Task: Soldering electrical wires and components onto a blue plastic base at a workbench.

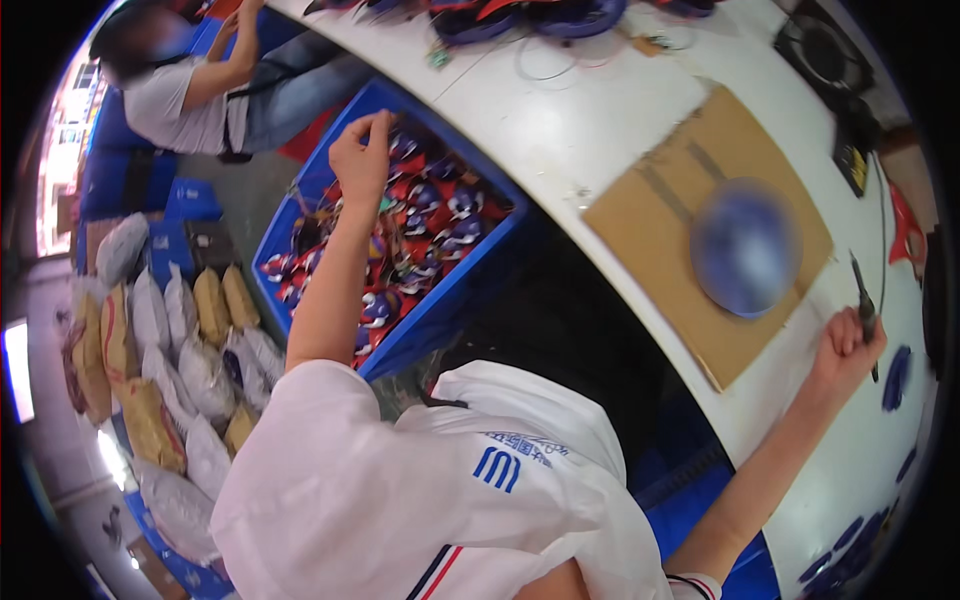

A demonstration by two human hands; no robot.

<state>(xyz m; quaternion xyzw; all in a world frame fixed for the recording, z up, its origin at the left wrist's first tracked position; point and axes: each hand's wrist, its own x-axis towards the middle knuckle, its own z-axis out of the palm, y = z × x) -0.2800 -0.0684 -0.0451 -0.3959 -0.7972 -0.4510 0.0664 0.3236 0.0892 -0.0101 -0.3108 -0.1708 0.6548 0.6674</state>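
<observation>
One slim tool (pixel 866 306), one dome (pixel 747 248), one cardboard sheet (pixel 668 268)

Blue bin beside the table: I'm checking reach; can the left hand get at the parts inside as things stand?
Probably yes: the left hand appears above the blue bin, and no lid covers the red-and-blue parts. The fingers look pinched, so they'd likely need to open first.

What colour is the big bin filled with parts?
The bin is blue, seen best in the head view.
</observation>
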